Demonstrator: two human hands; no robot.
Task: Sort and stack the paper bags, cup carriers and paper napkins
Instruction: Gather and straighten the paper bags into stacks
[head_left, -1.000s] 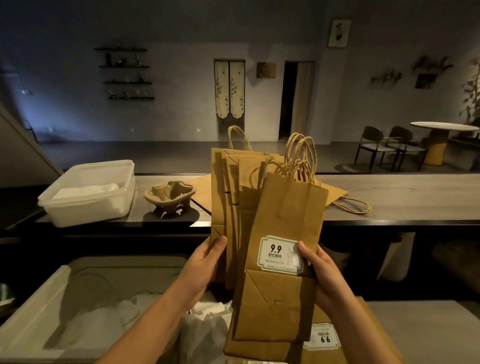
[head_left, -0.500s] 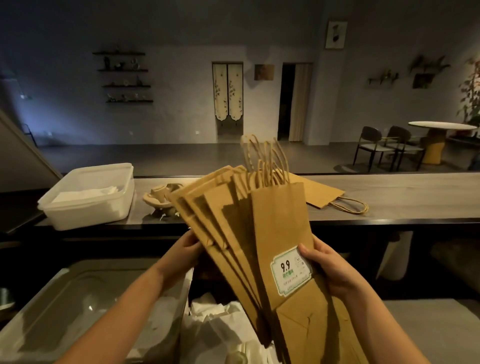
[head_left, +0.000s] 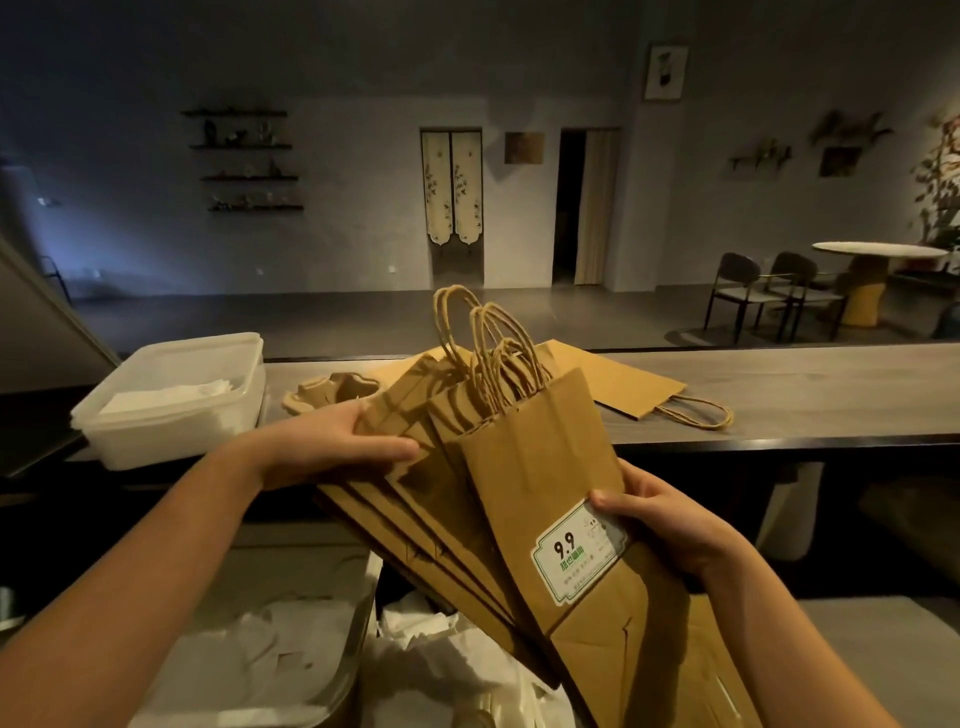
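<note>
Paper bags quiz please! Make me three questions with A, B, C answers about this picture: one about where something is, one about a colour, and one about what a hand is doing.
1. Where is the white plastic tub?
A. On the counter, left of the held paper bags
B. On the floor
C. Under the bags

2. What colour are the paper bags?
A. Red
B. Brown
C. Blue

3. What is the right hand doing?
A. Hanging empty
B. Waving
C. Gripping the paper bags, thumb on the sticker

Answers:
1 A, because the tub sits at the counter's left end.
2 B, because every bag is plain brown paper.
3 C, because the thumb presses the sticker's corner on the front of the fan.
</note>
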